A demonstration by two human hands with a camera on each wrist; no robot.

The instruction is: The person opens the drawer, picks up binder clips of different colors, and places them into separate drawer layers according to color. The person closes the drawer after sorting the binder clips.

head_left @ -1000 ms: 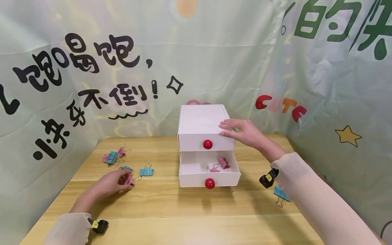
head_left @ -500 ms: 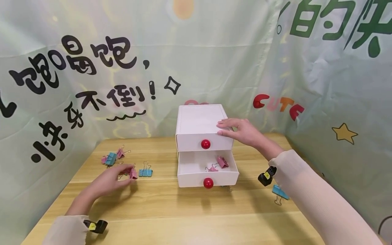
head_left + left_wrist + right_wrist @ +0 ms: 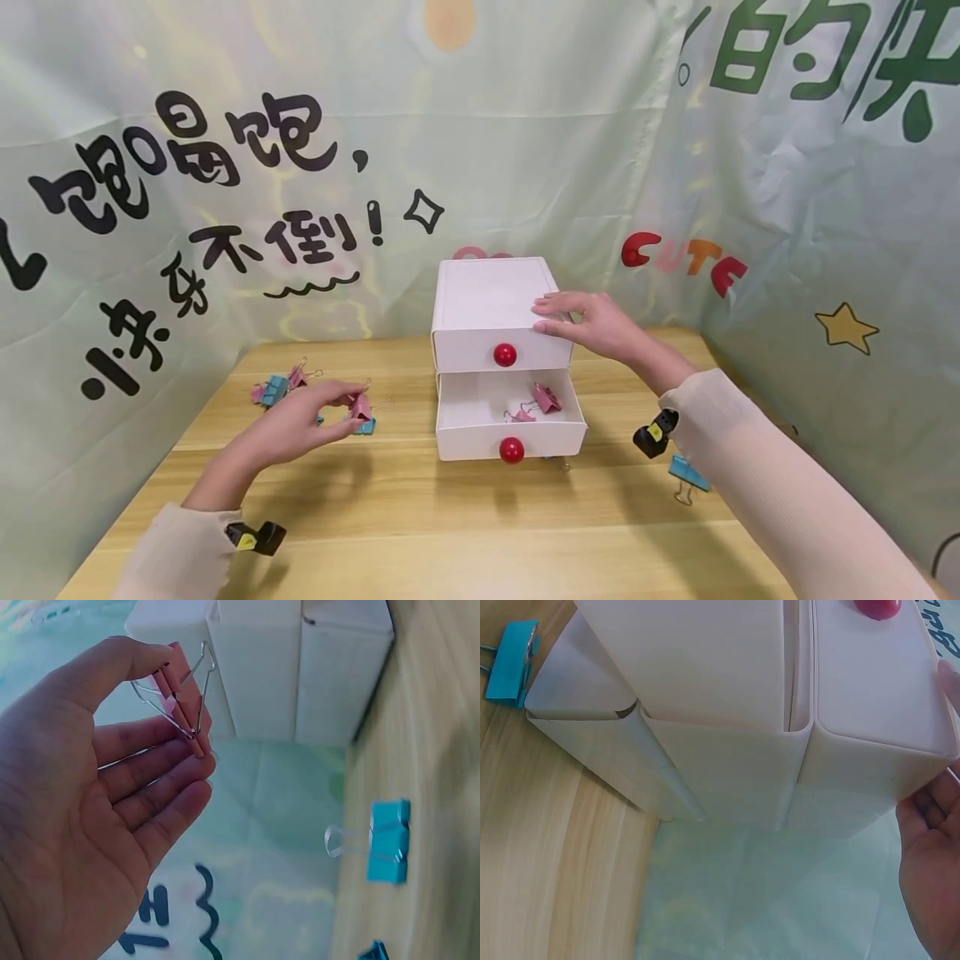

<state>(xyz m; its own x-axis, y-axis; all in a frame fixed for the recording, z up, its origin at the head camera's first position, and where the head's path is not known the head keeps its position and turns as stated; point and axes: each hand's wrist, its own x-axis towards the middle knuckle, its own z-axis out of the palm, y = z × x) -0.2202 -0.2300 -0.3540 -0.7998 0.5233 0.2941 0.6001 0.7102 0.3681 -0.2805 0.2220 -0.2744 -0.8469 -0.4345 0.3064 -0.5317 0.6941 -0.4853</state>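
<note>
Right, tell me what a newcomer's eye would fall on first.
Probably the white drawer box, mid-picture in the head view, with its red knobs and pulled-out drawer. Then the pink clip pinched in the left grip, left of the box, and the boldly lettered backdrop behind.

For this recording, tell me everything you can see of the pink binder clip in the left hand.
The pink binder clip has a folded pink body, apparently metal, and two silver-coloured wire handles splayed to either side. The left hand holds it in a pinching grip, thumb at one end, fingers towards the other; exactly which fingertips touch is partly hidden. It is raised off the table, left of the white drawer box.
</note>
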